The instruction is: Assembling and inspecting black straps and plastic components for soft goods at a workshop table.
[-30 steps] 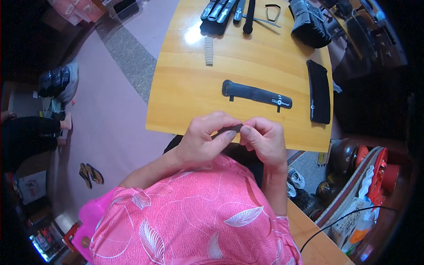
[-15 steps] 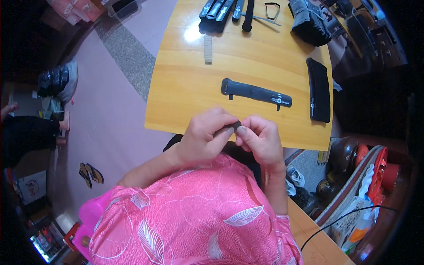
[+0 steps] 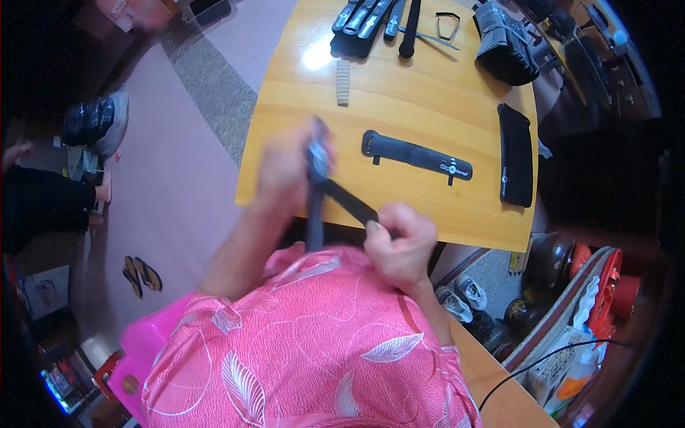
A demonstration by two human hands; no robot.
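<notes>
My left hand [image 3: 289, 164], smeared by motion, is closed at the table's near edge around a dark strap [image 3: 315, 221], part of which hangs below it toward my lap. From that hand a narrow black band [image 3: 349, 201] runs taut down to my right hand [image 3: 402, 242], whose fingers are closed on its end. Whether band and strap are one piece I cannot tell. Beyond my hands a dark flat strap [image 3: 414, 154] with white print and two small tabs lies on the wooden table [image 3: 428, 93]. A black fabric piece [image 3: 515, 157] lies along the right edge.
Several dark straps [image 3: 360, 25] lie together at the far side, beside a black rod-like piece [image 3: 408, 32] and a thin loop [image 3: 448, 27]. A rolled dark bundle [image 3: 506, 46] sits far right. A striped beige strip [image 3: 343, 82] lies left. Shoes [image 3: 467, 292] stand on the floor at right.
My hands were close together, pinching a small dark piece. Now the left has moved up and left with the dark strap, the right slightly down, and the band is stretched between them.
</notes>
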